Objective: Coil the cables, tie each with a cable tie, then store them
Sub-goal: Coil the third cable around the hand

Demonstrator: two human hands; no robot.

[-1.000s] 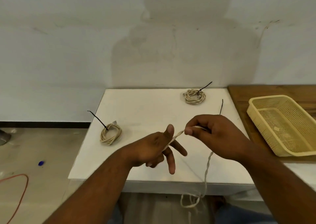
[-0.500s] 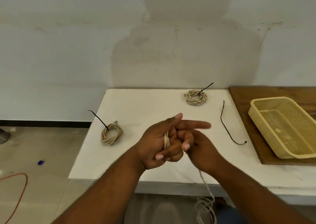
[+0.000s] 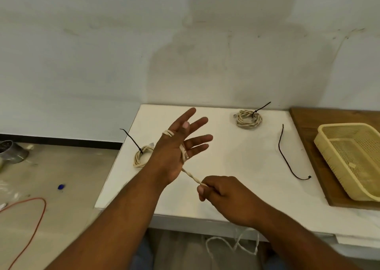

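My left hand [image 3: 176,146] is raised over the white table [image 3: 236,156] with its fingers spread, and a beige twisted cable [image 3: 191,175] is wrapped around it, over the thumb base and across the palm. My right hand [image 3: 222,191] pinches that cable taut just below and right of the left palm. The cable's slack hangs below the table's front edge [image 3: 232,245]. Two coiled beige cables with black ties lie on the table: one at the left [image 3: 141,156], partly hidden by my left wrist, and one at the back [image 3: 248,121]. A loose black cable tie [image 3: 285,156] lies at the right.
A yellow plastic basket [image 3: 329,146] sits on a wooden board [image 3: 308,129] at the table's right end. On the floor to the left are an orange cord [image 3: 39,212], a small blue object [image 3: 60,186] and a metal can [image 3: 12,152]. A wall stands behind the table.
My left hand has opened and lifted with the cable looped around it. My right hand has moved down and right, pulling the cable taut.
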